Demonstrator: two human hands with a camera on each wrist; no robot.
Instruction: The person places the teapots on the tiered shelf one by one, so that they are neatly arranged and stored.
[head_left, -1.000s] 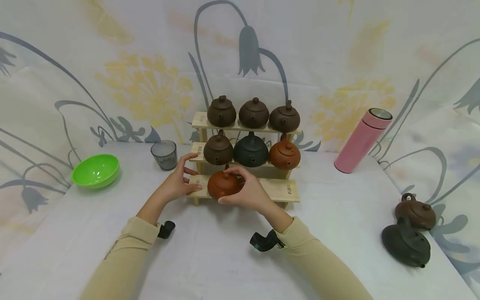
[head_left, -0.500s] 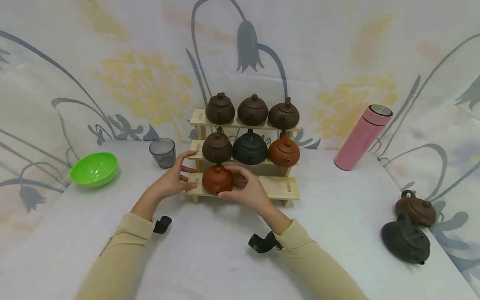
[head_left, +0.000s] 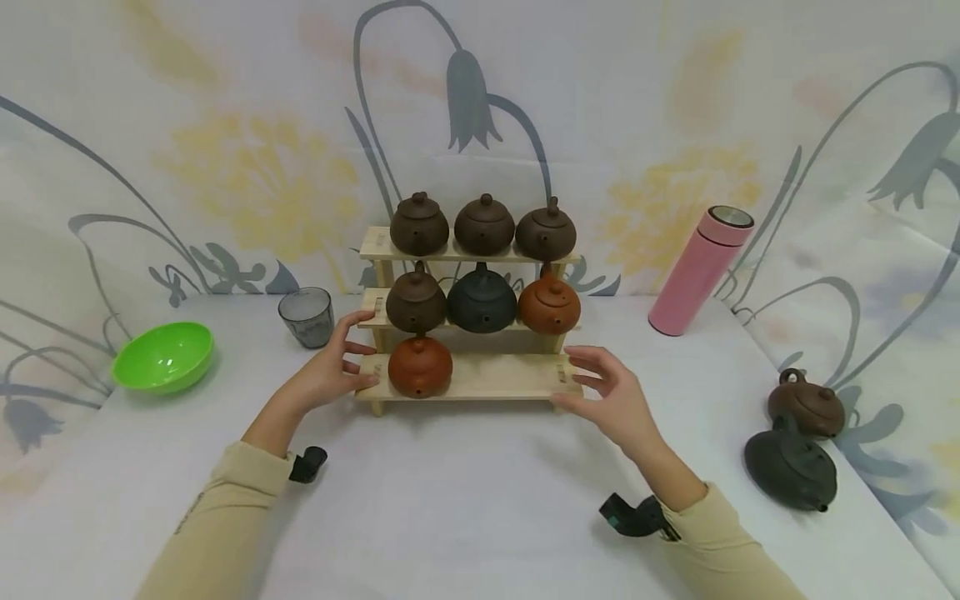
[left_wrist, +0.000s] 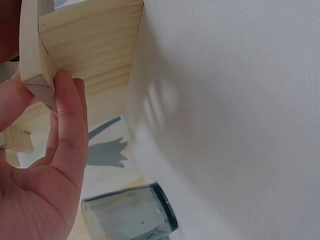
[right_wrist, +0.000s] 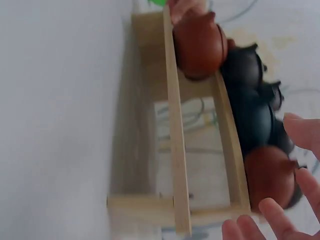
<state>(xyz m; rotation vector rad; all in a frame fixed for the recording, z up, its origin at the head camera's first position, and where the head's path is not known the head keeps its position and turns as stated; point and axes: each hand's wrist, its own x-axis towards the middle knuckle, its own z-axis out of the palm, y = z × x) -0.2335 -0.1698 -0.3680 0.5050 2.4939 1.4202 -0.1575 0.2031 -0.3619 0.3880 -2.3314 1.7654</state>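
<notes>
A three-tier wooden display stand (head_left: 502, 377) holds rows of small clay teapots. On the left part of its bottom shelf sits a reddish-orange teapot (head_left: 420, 368), upright. My left hand (head_left: 322, 379) grips the left end of that shelf; in the left wrist view, thumb and fingers lie on either side of the board (left_wrist: 90, 45). Beside the shelf's right end is my right hand (head_left: 615, 396), fingers spread and holding nothing. The right wrist view shows its fingers (right_wrist: 280, 220) apart from the board, near another orange teapot (right_wrist: 270, 177).
Dark brown teapots (head_left: 484, 227) line the top shelf; the middle one bears brown, black and orange pots. A grey glass (head_left: 307, 318) and green bowl (head_left: 163, 358) stand left. To the right are a pink flask (head_left: 697, 275), a brown teapot (head_left: 806, 407) and a black teapot (head_left: 791, 468).
The orange teapot has slid left along the bottom shelf, and my right hand has let go of it and moved right to the shelf's other end. The left hand stays at the left end.
</notes>
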